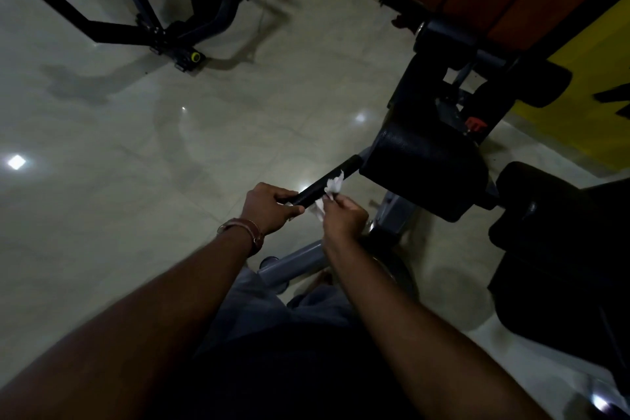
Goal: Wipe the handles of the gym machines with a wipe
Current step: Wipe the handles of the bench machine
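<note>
On the black foam-covered handle bar (pixel 325 181), jutting from the black padded machine seat (pixel 422 167), I am mid-wipe: my right hand (pixel 344 215) pinches the crumpled white wipe (pixel 332 186) against it, my left hand (pixel 269 206) curls round its near end. The bar's long axis points away, up-right toward the seat; next I judge a stroke along it.

L hand (pixel 269 210) grips black handle (pixel 327 182) end; R hand (pixel 344 216) pinches white wipe (pixel 332 186) on it.
</note>
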`<state>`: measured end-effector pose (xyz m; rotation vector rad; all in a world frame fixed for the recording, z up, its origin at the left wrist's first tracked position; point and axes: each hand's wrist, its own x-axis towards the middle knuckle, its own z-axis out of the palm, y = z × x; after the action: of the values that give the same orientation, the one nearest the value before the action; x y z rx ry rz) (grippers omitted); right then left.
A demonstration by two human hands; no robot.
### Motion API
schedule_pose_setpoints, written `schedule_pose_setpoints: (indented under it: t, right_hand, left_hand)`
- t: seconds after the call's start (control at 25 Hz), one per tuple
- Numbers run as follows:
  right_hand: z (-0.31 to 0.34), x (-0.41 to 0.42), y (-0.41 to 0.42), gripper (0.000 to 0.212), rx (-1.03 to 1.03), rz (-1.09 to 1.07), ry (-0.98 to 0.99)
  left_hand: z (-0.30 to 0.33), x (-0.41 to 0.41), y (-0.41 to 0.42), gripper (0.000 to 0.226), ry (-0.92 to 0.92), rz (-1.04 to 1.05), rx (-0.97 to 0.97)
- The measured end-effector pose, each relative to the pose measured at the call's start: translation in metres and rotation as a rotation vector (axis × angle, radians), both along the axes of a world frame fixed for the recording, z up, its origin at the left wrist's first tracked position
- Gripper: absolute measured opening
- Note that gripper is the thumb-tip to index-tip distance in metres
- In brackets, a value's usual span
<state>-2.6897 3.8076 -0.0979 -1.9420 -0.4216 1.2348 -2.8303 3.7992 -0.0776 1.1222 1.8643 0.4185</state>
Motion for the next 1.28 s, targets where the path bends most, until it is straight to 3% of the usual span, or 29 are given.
schedule_pose_setpoints:
  t: [0.04, 0.16, 0.44, 0.6, 0.8, 0.88, 0.96, 1.04, 1.16, 1.24, 1.28]
  right_hand:
    - [-0.001, -0.003, 0.000, 0.010, 0.095, 0.121, -0.222]
    - [-0.002, 0.007, 0.017, 0.011, 0.352, 0.549, -0.602]
    - [0.017, 0.015, 0.096, 0.024, 0.186, 1.327, -1.337]
    - [0.033, 0.007, 0.125, 0.034, -0.052, 1.419, -1.242]
    - [0.033, -0.010, 0.104, 0.018, -0.004, 1.728, -1.079]
    - [0.034, 0.005, 0.114, 0.023, -0.032, 1.616, -1.124]
    - [0.030, 0.017, 0.111, 0.014, -0.017, 1.418, -1.187]
    - [0.028, 0.010, 0.087, 0.015, 0.117, 1.377, -1.144]
    - [0.017, -0.003, 0.032, 0.015, 0.381, 1.235, -0.853]
    - [0.011, 0.001, 0.010, 0.015, 0.327, 0.740, -0.529]
    - [0.013, 0.007, 0.008, 0.011, 0.170, 0.415, -0.276]
  left_hand:
    - [0.000, 0.000, 0.000, 0.039, -0.014, 0.005, -0.005]
    - [0.001, 0.000, -0.001, 0.039, -0.023, 0.005, 0.001]
    - [-0.003, -0.001, -0.004, 0.040, -0.041, 0.023, 0.009]
    - [-0.006, -0.001, -0.005, 0.039, -0.046, 0.014, 0.005]
    - [-0.008, -0.002, -0.003, 0.036, -0.060, 0.013, 0.025]
    - [-0.009, -0.003, -0.002, 0.037, -0.064, 0.033, 0.031]
    - [-0.010, -0.003, -0.003, 0.039, -0.079, 0.041, 0.025]
    - [-0.011, -0.003, -0.003, 0.038, -0.088, 0.042, 0.017]
    - [-0.010, -0.003, -0.004, 0.034, -0.085, 0.028, 0.025]
    - [-0.011, -0.004, -0.003, 0.034, -0.072, 0.017, 0.031]
    - [-0.012, -0.004, -0.003, 0.035, -0.067, 0.014, 0.027]
